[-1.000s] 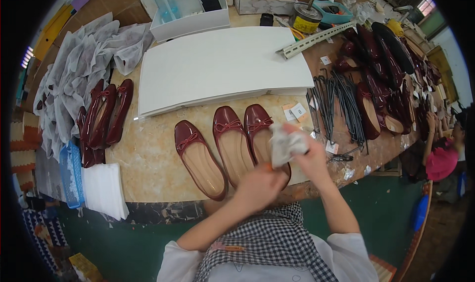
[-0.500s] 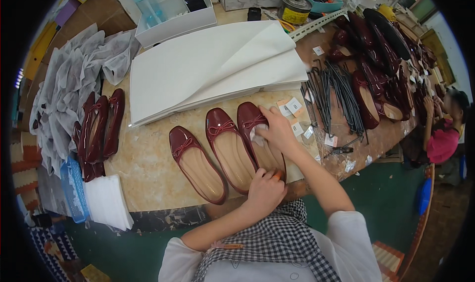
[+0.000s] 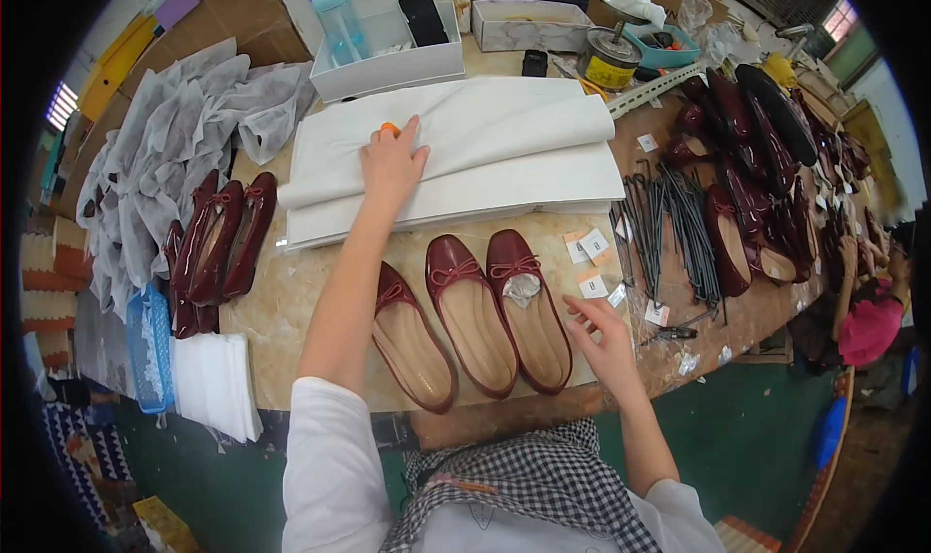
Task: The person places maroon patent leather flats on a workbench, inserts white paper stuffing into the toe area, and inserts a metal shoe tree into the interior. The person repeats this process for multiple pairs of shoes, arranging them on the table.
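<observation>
My left hand (image 3: pixel 393 165) lies on the stack of large white paper sheets (image 3: pixel 514 116), index finger and thumb spread; a small orange band shows at one finger. The top sheet is rumpled and folded beneath it. Right of the flats, my right hand (image 3: pixel 603 344) hangs with loosely bent fingers apart, holding nothing. Three shiny dark red ballet flats with bows stand on the table, toes away from me: a left one (image 3: pixel 419 354) partly behind my left forearm, a middle one (image 3: pixel 472 325) and a right one (image 3: pixel 535 330). Crumpled tissue paper (image 3: pixel 522 289) fills the right flat's toe.
More dark red flats stand at the left (image 3: pixel 218 247) and are piled at the right (image 3: pixel 732 218). Black rods (image 3: pixel 679 228) and small paper tags (image 3: pixel 593 244) lie between. Behind are a white box (image 3: pixel 373 73) and a can (image 3: pixel 609 60). Another person (image 3: pixel 868 325) works at far right.
My left hand has left the right flat's heel and reached forward onto the paper, whose top sheet has shifted. My right hand has let go of that flat's toe and drawn back.
</observation>
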`<state>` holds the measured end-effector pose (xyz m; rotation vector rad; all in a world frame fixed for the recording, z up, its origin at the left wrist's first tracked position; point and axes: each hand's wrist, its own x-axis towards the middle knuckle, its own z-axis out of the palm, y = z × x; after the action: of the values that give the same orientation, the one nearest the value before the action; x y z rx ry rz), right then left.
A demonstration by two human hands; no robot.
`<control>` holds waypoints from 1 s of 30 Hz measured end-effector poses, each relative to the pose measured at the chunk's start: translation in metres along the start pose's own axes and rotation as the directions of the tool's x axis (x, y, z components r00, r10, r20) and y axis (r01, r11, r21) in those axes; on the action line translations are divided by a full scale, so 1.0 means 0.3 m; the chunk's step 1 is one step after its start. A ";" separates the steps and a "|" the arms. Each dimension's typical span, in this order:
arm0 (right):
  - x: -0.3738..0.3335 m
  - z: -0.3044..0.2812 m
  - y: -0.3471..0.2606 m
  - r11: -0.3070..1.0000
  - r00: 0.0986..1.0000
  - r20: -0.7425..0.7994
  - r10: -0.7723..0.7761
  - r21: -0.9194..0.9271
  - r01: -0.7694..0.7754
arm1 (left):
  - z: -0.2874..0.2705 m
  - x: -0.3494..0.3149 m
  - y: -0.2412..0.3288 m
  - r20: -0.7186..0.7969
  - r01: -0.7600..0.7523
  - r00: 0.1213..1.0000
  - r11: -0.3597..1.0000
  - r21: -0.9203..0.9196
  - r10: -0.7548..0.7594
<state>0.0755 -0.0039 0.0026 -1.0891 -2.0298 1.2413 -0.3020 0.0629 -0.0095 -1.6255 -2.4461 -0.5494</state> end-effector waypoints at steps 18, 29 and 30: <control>0.000 0.065 -0.203 0.891 0.966 0.217 -0.142 0.453 0.029 | -0.380 -0.676 0.354 -0.013 0.160 0.969 0.661 -0.733 -0.248; 0.147 0.331 -0.089 0.673 0.848 0.368 -0.382 -0.518 0.528 | -0.227 -0.894 0.396 0.198 -0.242 0.904 0.836 -0.493 0.379; 0.216 0.380 -0.070 0.570 0.837 0.385 -0.389 -0.613 0.547 | -0.234 -0.888 0.411 0.257 -0.231 0.885 0.845 -0.483 0.389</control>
<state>-0.0536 -0.0093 -0.0281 -0.6007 -2.8267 0.2677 -0.0879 -0.1497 -0.0046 -2.4455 -2.2980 -0.8755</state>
